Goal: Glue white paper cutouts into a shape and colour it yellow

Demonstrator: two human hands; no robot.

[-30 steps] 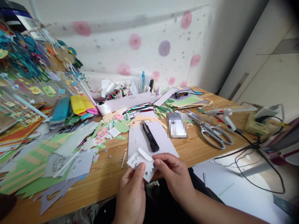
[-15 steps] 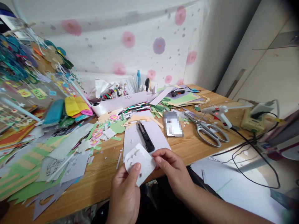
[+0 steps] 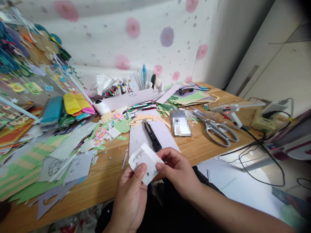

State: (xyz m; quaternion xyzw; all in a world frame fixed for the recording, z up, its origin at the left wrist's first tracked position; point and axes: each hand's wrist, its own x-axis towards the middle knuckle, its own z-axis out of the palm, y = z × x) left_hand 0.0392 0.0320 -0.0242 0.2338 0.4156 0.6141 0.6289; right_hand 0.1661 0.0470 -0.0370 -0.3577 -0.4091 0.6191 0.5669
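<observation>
Both of my hands hold one small white paper cut-out [image 3: 145,160] with notched holes, just above the front edge of the wooden desk [image 3: 107,181]. My left hand [image 3: 132,194] pinches its lower edge with the thumb on top. My right hand [image 3: 176,170] pinches its right side between thumb and fingers. Right behind the cut-out, a black utility knife [image 3: 152,136] lies on a pale lilac sheet [image 3: 167,132].
Steel scissors [image 3: 217,129], a white glue gun [image 3: 229,113] with black cables and a power strip [image 3: 263,123] lie to the right. Coloured paper scraps [image 3: 48,155] cover the left. A pen tray [image 3: 131,97] stands at the back, and a blurred card [image 3: 181,123] lies mid-desk.
The loose white strip on top of the cut-out is gone from view. My right thumb has moved onto the cut-out's right edge, and both hands have turned the piece slightly.
</observation>
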